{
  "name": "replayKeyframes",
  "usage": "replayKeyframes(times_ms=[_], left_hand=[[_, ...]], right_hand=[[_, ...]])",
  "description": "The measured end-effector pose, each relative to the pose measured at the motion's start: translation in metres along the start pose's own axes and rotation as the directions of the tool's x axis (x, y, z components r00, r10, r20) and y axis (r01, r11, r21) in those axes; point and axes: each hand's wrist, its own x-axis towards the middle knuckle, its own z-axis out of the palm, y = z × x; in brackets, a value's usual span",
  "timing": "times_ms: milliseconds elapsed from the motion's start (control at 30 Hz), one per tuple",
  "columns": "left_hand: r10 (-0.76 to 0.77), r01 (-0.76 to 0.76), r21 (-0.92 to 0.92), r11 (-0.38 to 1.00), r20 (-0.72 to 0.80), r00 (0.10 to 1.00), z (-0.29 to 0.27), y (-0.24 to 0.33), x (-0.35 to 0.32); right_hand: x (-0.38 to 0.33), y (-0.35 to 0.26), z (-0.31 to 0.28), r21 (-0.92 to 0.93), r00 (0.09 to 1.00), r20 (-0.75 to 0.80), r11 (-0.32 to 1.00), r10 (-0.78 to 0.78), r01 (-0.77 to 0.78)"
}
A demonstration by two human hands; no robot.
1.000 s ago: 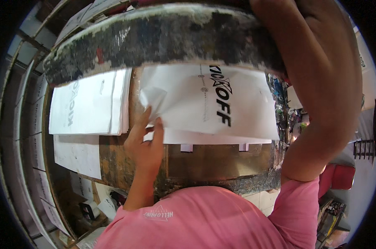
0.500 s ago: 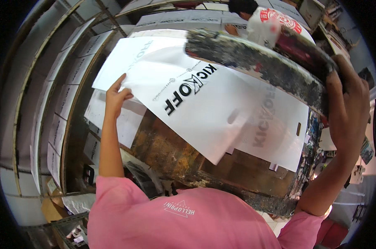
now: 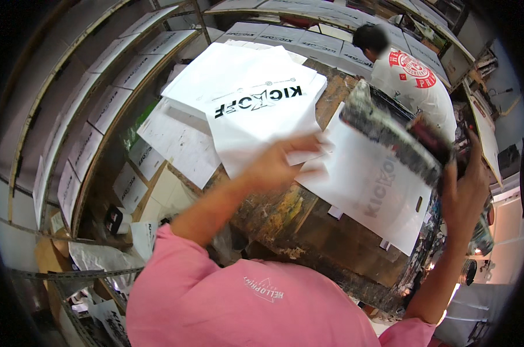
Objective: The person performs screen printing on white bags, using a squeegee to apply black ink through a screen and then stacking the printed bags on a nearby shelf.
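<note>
1. Sheet of thin, glossy white material with bold black lettering lies over a white stack at the far left of the surface; its near part droops in soft folds past the pile.
2. A second sheet, smooth and nearly flat, lies to the right, with faint grey lettering and a dark oblong slot near one end. Small pale tabs show along its near edge.
3. The surface is brown and worn, with ochre stains and crusted residue.
4. The left hand is blurred, its fingers parted between the two sheets; whether they touch either one, I cannot tell.
5. The right hand has its fingers closed around the near end of a frame, rough with black and grey crust. The frame stands over the second sheet and hides its far part.
6. Beyond the frame, a co-worker in a white shirt with a red print bends away.
7. Long shelves on the left carry rows of printed white sheets; crumpled whitish plastic lies at lower left.
</note>
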Motion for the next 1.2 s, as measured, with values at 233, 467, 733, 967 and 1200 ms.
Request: replayKeyframes(times_ms=[233, 467, 733, 967, 1200], left_hand=[[-0.282, 0.112, -0.914, 0.391, -0.003, 0.959, 0.121, -0.024, -0.084], [-0.627, 0.378, -0.831, 0.407, 0.047, 0.778, 0.11, -0.116, -0.101], [-0.607, 0.401, -0.764, 0.506, 0.014, 0.794, 0.117, -0.129, -0.108], [-0.483, 0.365, -0.745, 0.559, 0.065, 0.873, 0.111, -0.14, -0.12], [-0.291, 0.277, -0.822, 0.497, 0.143, 0.946, 0.098, -0.153, -0.128]], right_hand=[[-0.142, 0.01, 0.043, 0.111, 0.839, 0.516, 0.985, -0.17, 0.132], [-0.212, -0.011, 0.107, 0.249, 0.794, 0.601, 0.965, -0.088, -0.081], [-0.169, 0.041, 0.193, 0.135, 0.842, 0.53, 0.99, -0.102, 0.035], [-0.046, 0.13, 0.319, 0.04, 0.929, 0.348, 0.992, -0.124, 0.118], [0.064, 0.189, 0.347, 0.153, 0.783, 0.611, 0.988, -0.117, 0.028]])
